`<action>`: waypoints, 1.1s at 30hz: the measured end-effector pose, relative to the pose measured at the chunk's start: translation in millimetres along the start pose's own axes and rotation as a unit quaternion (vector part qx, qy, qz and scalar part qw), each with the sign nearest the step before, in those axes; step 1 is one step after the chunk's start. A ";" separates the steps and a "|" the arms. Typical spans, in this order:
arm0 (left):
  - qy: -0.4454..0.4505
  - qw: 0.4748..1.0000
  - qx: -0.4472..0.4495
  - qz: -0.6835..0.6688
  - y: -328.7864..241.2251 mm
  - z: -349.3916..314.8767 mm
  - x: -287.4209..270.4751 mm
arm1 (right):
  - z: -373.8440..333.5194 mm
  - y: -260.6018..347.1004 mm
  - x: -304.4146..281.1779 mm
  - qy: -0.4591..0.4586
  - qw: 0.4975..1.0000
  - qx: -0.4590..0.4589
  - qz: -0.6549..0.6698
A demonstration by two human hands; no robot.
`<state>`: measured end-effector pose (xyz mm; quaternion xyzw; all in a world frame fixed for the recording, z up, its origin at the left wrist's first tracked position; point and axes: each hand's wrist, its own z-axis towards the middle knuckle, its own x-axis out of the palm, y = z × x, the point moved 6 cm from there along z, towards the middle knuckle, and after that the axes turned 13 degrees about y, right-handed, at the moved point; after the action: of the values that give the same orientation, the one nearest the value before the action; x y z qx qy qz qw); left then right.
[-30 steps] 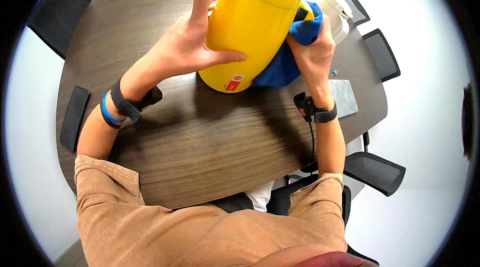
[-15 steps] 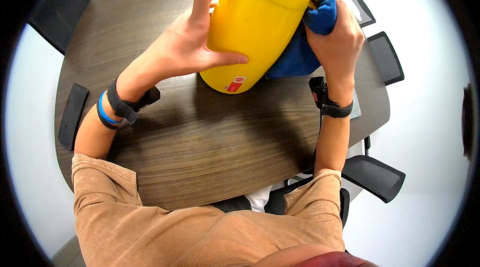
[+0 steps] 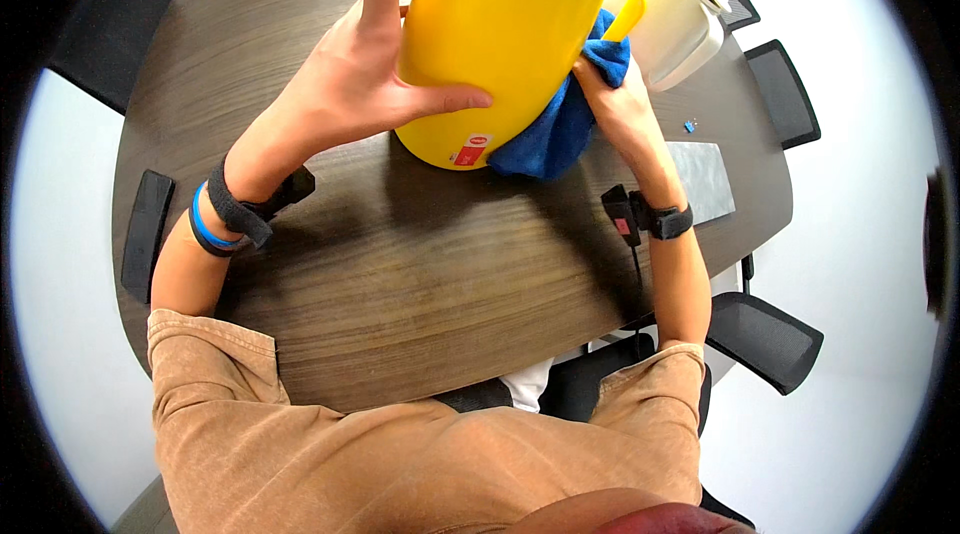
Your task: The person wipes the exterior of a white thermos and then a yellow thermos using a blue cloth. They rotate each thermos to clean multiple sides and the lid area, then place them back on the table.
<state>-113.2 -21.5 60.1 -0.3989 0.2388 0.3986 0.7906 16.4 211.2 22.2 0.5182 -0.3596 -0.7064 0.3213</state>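
A yellow vacuum jug [image 3: 490, 44] stands tilted on the table, its top cut off by the upper edge of the view. My left hand [image 3: 355, 74] grips its left side, thumb across the front and fingers round the far side. On the jug's right, my right hand [image 3: 622, 109] is closed on a blue cloth [image 3: 550, 139], which hangs against the jug's lower right wall. Just above that hand is the jug's yellow handle [image 3: 634, 6]. Cloth and jug hide most of my right fingertips.
Behind my right hand stands a cream-white jug [image 3: 672, 19]. A grey flat sheet [image 3: 708, 179] lies by my right wrist, with small blue bits [image 3: 690, 125] beyond it. At the table's left edge is a black oblong object [image 3: 148, 234]. Black chairs [image 3: 770, 334] surround the table.
My right hand has moved down and left with the cloth, from beside the lid to below the handle. The handle and the cream-white jug now show more. My left hand keeps its hold.
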 end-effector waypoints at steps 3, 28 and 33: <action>-0.006 1.000 0.002 0.003 2.9 -1.5 0.0 | 0.2 17.5 -4.3 0.037 0.998 0.014 -0.044; -0.014 0.999 0.001 0.034 9.9 -3.2 -0.9 | -51.6 6.0 41.0 0.206 0.953 -0.059 -0.213; -0.014 1.000 -0.016 0.019 6.3 -4.3 -1.7 | -57.1 22.6 35.1 0.209 0.964 0.055 -0.154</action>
<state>-119.6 -23.4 56.1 -0.4011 0.2286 0.4229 0.7797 64.2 160.1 12.0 0.7205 -0.2385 -0.6023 0.2474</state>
